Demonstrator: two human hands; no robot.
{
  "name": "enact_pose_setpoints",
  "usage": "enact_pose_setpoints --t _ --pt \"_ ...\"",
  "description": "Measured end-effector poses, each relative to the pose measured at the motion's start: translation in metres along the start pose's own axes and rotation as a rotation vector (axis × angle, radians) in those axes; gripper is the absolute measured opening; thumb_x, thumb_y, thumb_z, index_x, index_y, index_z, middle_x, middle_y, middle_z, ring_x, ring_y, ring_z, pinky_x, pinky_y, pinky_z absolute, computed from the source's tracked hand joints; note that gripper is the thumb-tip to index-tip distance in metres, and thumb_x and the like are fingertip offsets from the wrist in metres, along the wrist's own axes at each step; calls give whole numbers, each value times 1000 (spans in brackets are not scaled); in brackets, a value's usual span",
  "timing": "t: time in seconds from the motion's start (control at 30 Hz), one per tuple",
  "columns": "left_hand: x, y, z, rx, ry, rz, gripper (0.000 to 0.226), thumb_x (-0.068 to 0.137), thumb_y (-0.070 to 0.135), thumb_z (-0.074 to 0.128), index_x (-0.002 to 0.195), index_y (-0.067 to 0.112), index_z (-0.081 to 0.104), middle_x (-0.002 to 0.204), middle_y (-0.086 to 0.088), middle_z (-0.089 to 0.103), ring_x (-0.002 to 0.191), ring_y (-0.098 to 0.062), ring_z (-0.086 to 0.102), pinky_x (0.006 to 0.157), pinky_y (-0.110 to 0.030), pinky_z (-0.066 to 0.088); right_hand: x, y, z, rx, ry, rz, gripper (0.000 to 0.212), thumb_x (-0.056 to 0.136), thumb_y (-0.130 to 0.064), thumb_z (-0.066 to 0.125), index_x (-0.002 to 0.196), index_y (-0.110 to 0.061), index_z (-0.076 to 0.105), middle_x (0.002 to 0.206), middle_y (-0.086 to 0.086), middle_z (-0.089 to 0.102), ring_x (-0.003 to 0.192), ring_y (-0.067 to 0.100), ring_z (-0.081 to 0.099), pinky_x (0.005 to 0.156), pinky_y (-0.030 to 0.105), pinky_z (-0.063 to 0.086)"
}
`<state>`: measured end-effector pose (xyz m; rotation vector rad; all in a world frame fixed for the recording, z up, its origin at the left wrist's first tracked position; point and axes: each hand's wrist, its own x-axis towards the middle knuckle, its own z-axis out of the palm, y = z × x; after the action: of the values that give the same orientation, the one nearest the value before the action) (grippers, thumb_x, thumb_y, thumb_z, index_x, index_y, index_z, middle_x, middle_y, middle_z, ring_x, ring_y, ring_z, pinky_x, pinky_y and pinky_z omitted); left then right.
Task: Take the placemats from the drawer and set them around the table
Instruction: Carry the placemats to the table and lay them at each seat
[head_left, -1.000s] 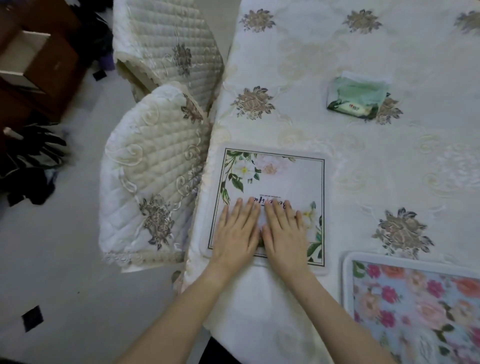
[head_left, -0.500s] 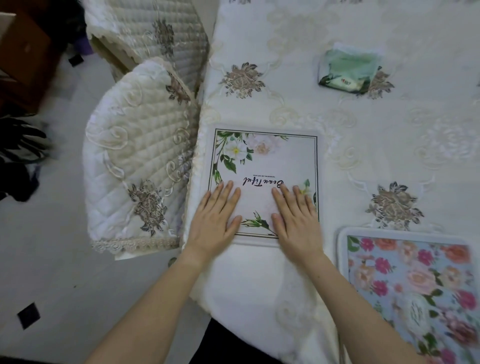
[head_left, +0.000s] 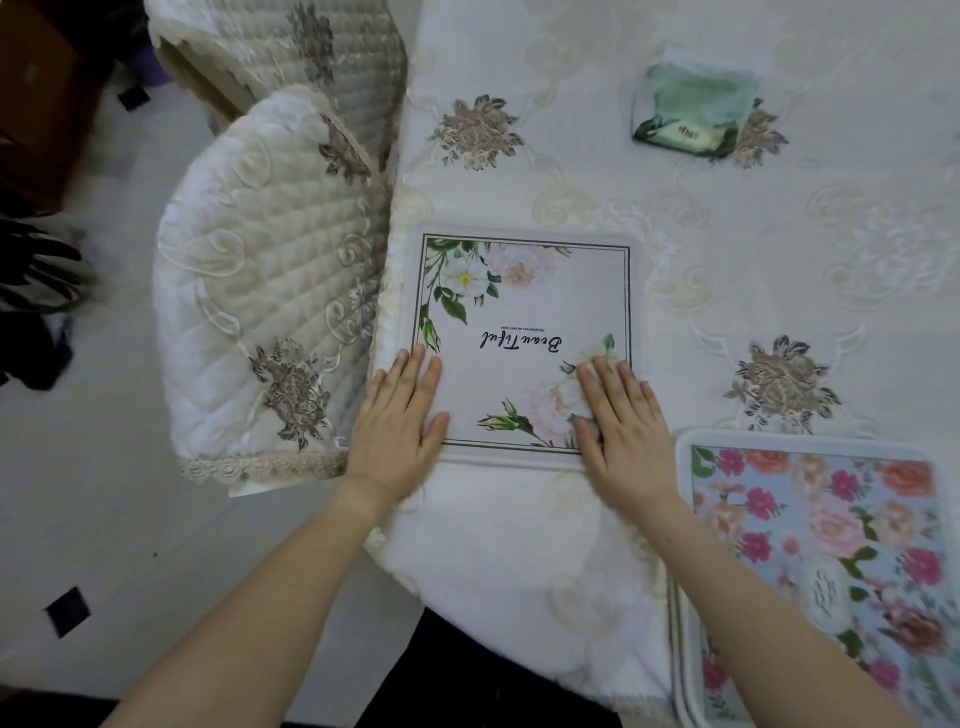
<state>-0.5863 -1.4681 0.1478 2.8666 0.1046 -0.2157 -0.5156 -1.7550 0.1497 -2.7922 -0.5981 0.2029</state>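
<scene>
A white placemat (head_left: 524, 306) with green leaves, pale flowers and the word "Beautiful" lies flat on the table (head_left: 597, 197) near its left edge. My left hand (head_left: 400, 421) rests flat on the mat's near left corner, fingers spread. My right hand (head_left: 621, 421) presses flat on the near right corner. Neither hand grips anything. A second placemat (head_left: 852, 519), light blue with pink and orange roses, lies at the lower right, partly crossed by my right forearm.
A green and white tissue pack (head_left: 691, 117) sits at the far right of the embroidered cream tablecloth. Two chairs with quilted cream covers (head_left: 260, 312) stand against the table's left side. Dark furniture (head_left: 36, 93) and dark items on the floor are at far left.
My hands slid apart from the mat's middle toward its near corners, the left going left and the right going right. The view shifted slightly closer.
</scene>
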Motion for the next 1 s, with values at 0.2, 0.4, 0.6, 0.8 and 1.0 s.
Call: enact_pose_setpoints --t 0.2,0.4,0.6,0.8,1.0 --pt "5 8 -38 108 -191 -17 73 90 55 0 156 24 7 163 0 4 150 -16 1 122 -44 7 5 -5 -19 -47 -126 1 61 97 -48 21 154 -24 24 158 3 29 148 23 22 120 35 12" --pt "-1 25 -107 28 -4 127 68 91 44 12 136 12 52 133 -6 57 122 -25 51 99 -40 42 -10 -37 -88 47 81 -50 56 97 -37 30 144 -12 45 139 9 55 125 26 52 99 40 45" --pt "-59 73 -141 -39 380 388 44 96 32 41 128 8 60 124 -7 64 114 -27 58 100 -42 43 -83 -62 -136 46 408 -15 45 99 -32 39 137 -11 53 132 7 59 121 25 51 99 41 43" --pt "-124 98 -106 -120 283 440 48 98 35 37 137 12 53 135 -5 58 125 -26 52 109 -46 38 -187 -69 -115 -1 408 136 47 100 -36 37 139 -14 51 135 6 57 124 26 51 104 44 39" --pt "-158 104 -57 -97 83 471 51 96 38 36 131 8 59 124 -7 65 111 -27 62 95 -41 51 -262 -47 -79 44 301 304 51 98 -40 33 136 -11 53 129 9 61 115 28 58 95 44 49"
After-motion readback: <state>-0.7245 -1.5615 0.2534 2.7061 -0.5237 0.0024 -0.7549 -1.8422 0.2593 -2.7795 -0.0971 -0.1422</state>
